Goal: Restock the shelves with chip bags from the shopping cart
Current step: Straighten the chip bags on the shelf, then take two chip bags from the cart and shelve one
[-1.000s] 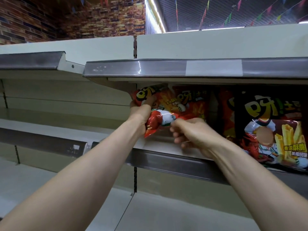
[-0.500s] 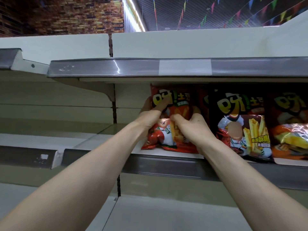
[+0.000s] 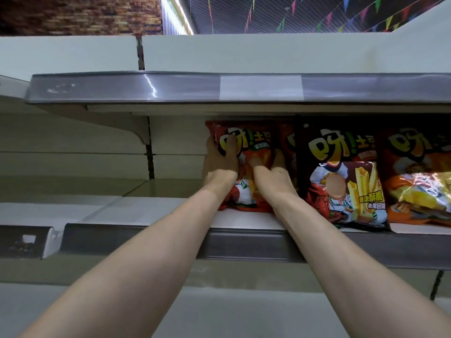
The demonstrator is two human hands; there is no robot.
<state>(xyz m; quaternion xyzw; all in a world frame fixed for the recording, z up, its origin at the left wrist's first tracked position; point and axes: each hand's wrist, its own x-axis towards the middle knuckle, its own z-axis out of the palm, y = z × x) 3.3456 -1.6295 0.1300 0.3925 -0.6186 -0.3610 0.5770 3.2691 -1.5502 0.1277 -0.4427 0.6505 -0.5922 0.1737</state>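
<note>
Chip bag [image 3: 256, 140] with 呀!土豆 lettering

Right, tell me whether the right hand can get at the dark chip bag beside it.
Probably yes. The right hand holds the red chip bag right beside the dark chip bag, whose front is uncovered; it would need to let go first.

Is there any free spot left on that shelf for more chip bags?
Yes: the shelf is bare from its left end up to the red bag that the left hand and right hand hold. Right of it is crowded: the black bag and orange bag stand close together, with no gap showing.
</note>
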